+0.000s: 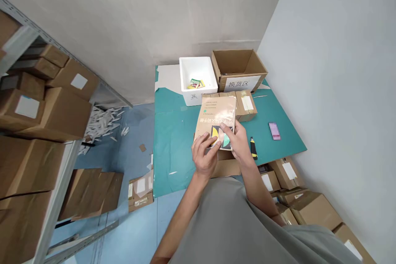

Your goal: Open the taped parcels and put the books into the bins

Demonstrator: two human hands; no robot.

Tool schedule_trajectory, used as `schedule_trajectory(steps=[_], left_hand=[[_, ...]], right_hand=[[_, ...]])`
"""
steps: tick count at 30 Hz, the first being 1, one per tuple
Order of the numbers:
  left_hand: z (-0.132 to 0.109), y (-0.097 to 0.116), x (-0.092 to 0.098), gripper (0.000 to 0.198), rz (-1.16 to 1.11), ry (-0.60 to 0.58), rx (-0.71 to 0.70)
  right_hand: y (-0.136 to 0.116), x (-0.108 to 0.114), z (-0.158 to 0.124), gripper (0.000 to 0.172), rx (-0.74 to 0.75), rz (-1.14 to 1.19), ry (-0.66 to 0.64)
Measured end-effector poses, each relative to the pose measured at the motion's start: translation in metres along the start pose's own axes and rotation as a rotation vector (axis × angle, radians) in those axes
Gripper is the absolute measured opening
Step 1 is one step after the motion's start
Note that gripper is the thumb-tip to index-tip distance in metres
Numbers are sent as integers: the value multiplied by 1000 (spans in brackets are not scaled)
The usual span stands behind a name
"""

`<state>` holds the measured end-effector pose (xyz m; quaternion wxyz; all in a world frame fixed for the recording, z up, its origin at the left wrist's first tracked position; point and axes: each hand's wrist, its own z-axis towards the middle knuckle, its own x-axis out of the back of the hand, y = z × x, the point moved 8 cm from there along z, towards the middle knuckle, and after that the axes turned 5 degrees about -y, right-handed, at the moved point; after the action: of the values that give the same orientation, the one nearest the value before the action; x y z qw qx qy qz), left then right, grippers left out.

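A tan book (213,109) with Chinese print and a yellow, black and green pattern is held over the front of the table, its printing upside down to me. My right hand (239,142) grips its near right corner, thumb across the cover. My left hand (204,156) is at the near left corner, with bent fingers resting on the cover. Beneath the book, a cardboard box (227,168) shows only in part. Behind it lies another taped box (246,105) with a white label.
On the green-topped table (173,144) stand a white bin (198,66) with small colourful packets (195,84) and an open carton (243,84). A black-and-yellow box cutter (253,148) and a pixelated purple item (274,130) lie right. Shelved boxes (55,111) stand left; more boxes (315,210) lie lower right.
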<state>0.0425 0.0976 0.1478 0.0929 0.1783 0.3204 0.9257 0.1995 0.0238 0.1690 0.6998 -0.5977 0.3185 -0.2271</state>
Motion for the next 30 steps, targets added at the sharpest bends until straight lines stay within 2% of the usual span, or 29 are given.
schedule_trajectory(steps=[2,3,6,8,10,13,15,17,19,21,24,27,28,30], left_hand=[[-1,-8,0,9,-12,-87,131],[-2,-12,3,14,-45,-111,200],[-9,-30,15,53,-343,-39,473],[-23,-43,9,72,-651,-20,717],[-37,-46,-4,76,-893,-79,916],[-49,-46,-9,68,-1003,-91,1025],[-50,-52,-2,67,-976,-29,1019],[-46,-59,8,67,-901,14,971],[-33,-67,22,60,-755,29,870],[-11,-67,36,45,-560,-14,714],[29,-51,39,25,-367,-227,450],[60,-27,31,24,-288,-446,250],[67,-21,29,29,-248,-470,209],[76,-16,29,41,-166,-422,185]], right_hand=[[7,-2,1,58,-10,67,75],[9,-1,0,57,-1,86,100],[15,4,-9,53,43,83,157],[19,5,-18,55,61,61,180],[24,2,-28,58,73,33,190],[36,-3,-42,59,65,-2,173],[42,-1,-50,66,52,-39,146],[40,11,-61,82,73,-154,188],[27,28,-72,100,142,-394,289],[9,35,-80,108,226,-689,321],[-1,23,-78,93,297,-971,164],[3,14,-70,55,266,-994,53],[7,13,-68,45,245,-974,46],[14,15,-63,37,213,-912,59]])
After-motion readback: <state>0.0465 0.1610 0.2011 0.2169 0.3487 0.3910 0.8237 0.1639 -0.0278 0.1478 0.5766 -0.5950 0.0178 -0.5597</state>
